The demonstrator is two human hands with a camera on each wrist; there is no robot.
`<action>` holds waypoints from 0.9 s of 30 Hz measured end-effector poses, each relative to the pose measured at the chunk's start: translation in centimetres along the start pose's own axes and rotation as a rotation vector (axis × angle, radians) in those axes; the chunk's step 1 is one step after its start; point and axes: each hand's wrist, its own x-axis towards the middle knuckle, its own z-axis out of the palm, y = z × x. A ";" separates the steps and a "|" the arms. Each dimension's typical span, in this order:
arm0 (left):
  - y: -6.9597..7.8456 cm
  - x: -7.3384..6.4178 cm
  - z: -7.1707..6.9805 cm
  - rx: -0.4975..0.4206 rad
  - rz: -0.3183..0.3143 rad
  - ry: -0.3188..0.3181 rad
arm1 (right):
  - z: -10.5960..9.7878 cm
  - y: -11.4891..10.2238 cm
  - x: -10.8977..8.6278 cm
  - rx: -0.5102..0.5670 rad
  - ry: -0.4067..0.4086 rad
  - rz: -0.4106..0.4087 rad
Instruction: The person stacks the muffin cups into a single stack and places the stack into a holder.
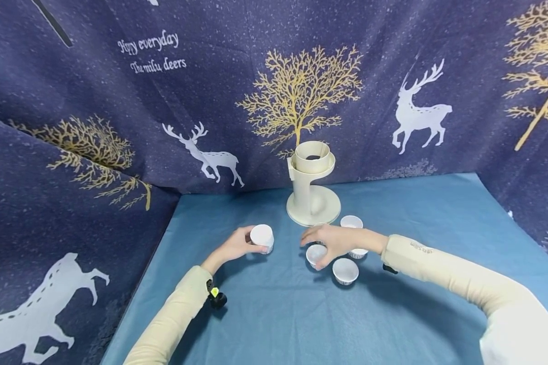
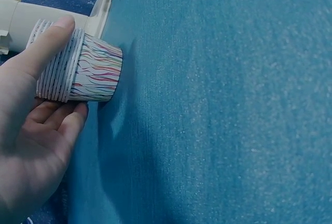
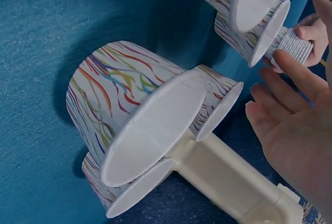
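My left hand [image 1: 237, 246] grips a nested stack of paper baking cups [image 2: 96, 68], white with coloured wavy lines. The thumb lies across their rims and the fingers curl beneath, close above the blue cloth. My right hand [image 1: 340, 238] is over a group of single baking cups, fingers spread and nothing held. The near-left cup [image 1: 315, 255] lies under its thumb and fingers; contact is not clear in the head view. Another cup [image 1: 345, 271] stands in front, one cup [image 1: 351, 221] behind. More cups are partly hidden by the hand. The right wrist view shows a large cup [image 3: 124, 89] close to the camera.
A cream-coloured stand [image 1: 305, 197] with a round base and a ring-shaped top holder stands at the back, just behind the cups. Blue cloth [image 1: 274, 319] covers the table. A dark curtain [image 1: 201, 91] with deer and trees hangs behind and at the sides.
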 end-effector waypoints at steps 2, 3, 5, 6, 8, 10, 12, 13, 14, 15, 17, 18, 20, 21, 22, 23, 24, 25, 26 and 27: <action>0.1 0.0 0.0 0.003 0.001 0.002 | 0.0 -0.1 -0.1 -0.027 -0.003 -0.005; 0.1 0.0 0.0 0.003 0.001 0.004 | 0.0 -0.2 -0.1 -0.034 -0.007 -0.004; 0.0 0.0 0.0 0.004 0.002 0.004 | 0.0 -0.4 -0.1 -0.053 -0.013 -0.001; 0.0 0.1 0.0 0.004 0.003 0.003 | 0.1 -0.4 -0.2 -0.056 -0.016 0.002; -0.1 0.1 0.0 0.004 0.003 0.001 | 0.3 -0.4 -0.2 -0.062 -0.026 0.012; -0.2 0.1 0.0 0.001 0.006 0.001 | 0.5 -0.3 -0.1 -0.073 -0.038 0.021; -0.1 0.1 0.0 0.002 0.006 0.004 | 0.6 -0.2 -0.1 -0.079 -0.051 0.034; -0.1 0.1 0.0 0.003 0.008 0.004 | 0.6 -0.2 -0.1 -0.084 -0.059 0.044; -0.1 0.1 0.0 0.002 0.008 0.005 | 0.6 -0.3 -0.1 -0.092 -0.062 0.050; 0.0 0.1 0.0 0.001 0.006 0.006 | 0.6 -0.3 -0.1 -0.097 -0.066 0.057; 0.0 0.1 0.0 0.004 -0.002 0.007 | 0.5 -0.4 -0.1 -0.105 -0.069 0.068; 0.0 0.1 0.0 0.001 -0.006 0.005 | 0.4 -0.5 -0.1 -0.107 -0.070 0.076; 0.0 0.1 0.0 0.006 -0.009 0.004 | 0.3 -0.5 -0.2 -0.117 -0.065 0.081; 0.1 0.1 0.0 0.007 -0.010 0.003 | 0.2 -0.5 -0.3 -0.116 -0.067 0.087; 0.1 0.1 0.0 0.010 -0.010 0.002 | 0.1 -0.6 -0.3 -0.116 -0.069 0.092; 0.1 0.1 0.0 0.011 -0.009 0.001 | 0.1 -0.6 -0.4 -0.117 -0.070 0.096; 0.1 0.1 0.0 0.010 -0.008 0.000 | 0.1 -0.6 -0.4 -0.114 -0.071 0.099; 0.0 0.2 0.0 0.010 -0.006 -0.001 | 0.1 -0.6 -0.4 -0.114 -0.070 0.099; 0.0 0.2 0.0 0.007 -0.007 -0.003 | 0.1 -0.6 -0.4 -0.113 -0.066 0.095; 0.0 0.2 0.0 0.005 -0.006 -0.003 | 0.1 -0.6 -0.3 -0.113 -0.058 0.087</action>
